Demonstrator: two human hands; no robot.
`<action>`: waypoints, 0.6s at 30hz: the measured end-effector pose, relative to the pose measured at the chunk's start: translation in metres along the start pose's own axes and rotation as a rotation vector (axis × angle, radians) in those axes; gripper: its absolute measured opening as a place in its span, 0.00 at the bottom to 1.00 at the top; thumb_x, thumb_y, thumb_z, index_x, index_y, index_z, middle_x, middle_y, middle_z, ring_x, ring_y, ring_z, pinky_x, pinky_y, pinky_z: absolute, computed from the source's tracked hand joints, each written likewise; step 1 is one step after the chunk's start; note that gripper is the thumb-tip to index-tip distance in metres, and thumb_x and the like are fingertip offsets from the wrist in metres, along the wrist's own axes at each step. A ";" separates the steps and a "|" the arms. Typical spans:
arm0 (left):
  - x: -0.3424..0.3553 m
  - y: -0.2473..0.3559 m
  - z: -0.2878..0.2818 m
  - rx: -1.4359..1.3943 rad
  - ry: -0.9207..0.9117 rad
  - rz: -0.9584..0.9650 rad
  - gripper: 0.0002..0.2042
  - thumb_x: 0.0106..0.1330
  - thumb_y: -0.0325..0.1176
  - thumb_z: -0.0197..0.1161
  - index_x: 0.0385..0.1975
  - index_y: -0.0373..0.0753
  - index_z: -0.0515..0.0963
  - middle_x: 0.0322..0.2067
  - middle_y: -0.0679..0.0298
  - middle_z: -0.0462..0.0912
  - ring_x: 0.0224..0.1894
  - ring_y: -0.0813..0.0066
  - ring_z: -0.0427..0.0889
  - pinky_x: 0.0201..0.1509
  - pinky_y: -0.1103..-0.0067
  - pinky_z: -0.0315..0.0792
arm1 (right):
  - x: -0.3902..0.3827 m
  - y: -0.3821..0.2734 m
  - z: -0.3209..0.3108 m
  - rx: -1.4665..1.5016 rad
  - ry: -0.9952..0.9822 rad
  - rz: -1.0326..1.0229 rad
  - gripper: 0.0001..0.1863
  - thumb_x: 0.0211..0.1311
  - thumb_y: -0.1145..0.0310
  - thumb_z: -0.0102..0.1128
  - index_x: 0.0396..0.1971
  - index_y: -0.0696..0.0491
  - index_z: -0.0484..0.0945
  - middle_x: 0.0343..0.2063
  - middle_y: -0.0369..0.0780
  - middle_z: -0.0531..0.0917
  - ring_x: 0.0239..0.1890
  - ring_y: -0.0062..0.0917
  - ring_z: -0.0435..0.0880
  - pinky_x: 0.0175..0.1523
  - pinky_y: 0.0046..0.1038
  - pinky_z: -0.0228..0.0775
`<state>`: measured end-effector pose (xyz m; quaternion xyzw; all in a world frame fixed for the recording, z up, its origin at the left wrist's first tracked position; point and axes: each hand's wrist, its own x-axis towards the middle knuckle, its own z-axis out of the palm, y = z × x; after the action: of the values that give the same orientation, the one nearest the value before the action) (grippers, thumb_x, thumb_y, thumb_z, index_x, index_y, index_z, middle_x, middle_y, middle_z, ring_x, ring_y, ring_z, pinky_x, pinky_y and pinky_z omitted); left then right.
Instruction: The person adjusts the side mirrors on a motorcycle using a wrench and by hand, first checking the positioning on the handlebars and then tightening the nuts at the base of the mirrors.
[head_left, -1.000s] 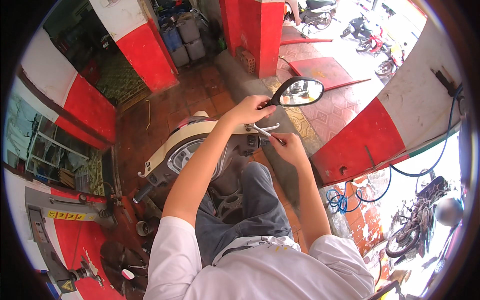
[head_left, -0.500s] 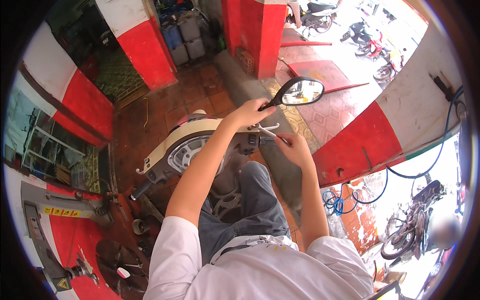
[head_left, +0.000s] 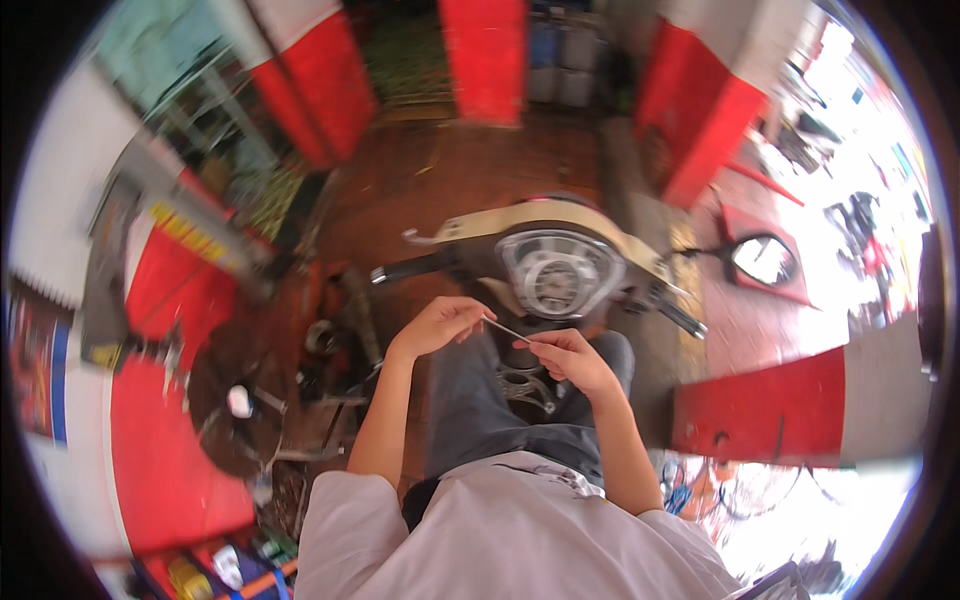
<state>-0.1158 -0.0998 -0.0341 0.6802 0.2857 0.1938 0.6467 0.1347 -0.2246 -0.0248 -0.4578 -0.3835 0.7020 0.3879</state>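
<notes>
A slim metal wrench spans the gap between my hands, above my lap. My left hand has its fingertips closed at one end of the wrench. The other end is pinched by my right hand. Just beyond them is a scooter's cream handlebar cover with a round gauge in its middle. A black rear-view mirror stands out from the right side of the handlebar, with neither hand on it. The left grip and right grip are bare.
A grey machine arm and a dark round disc are at the left. A red-and-white wall juts in at the right. Grey canisters stand at the back; parked motorbikes are outside.
My left hand has let go of the mirror stem, and my right hand has brought the wrench back from the mirror's base. Both hands now meet over my lap; the view has swung left.
</notes>
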 end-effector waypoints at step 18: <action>-0.314 -0.271 -0.085 -1.045 1.586 0.081 0.13 0.77 0.47 0.52 0.48 0.47 0.77 0.37 0.75 0.82 0.27 0.86 0.73 0.32 0.84 0.69 | 0.108 0.063 0.198 -0.297 -0.577 0.211 0.27 0.70 0.62 0.54 0.65 0.57 0.68 0.46 0.38 0.84 0.27 0.13 0.73 0.36 0.18 0.65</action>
<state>-0.4459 -0.2349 -0.2615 -0.0155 0.4947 0.7246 0.4796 -0.0940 -0.1899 -0.0615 -0.3292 -0.5260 0.7753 0.1177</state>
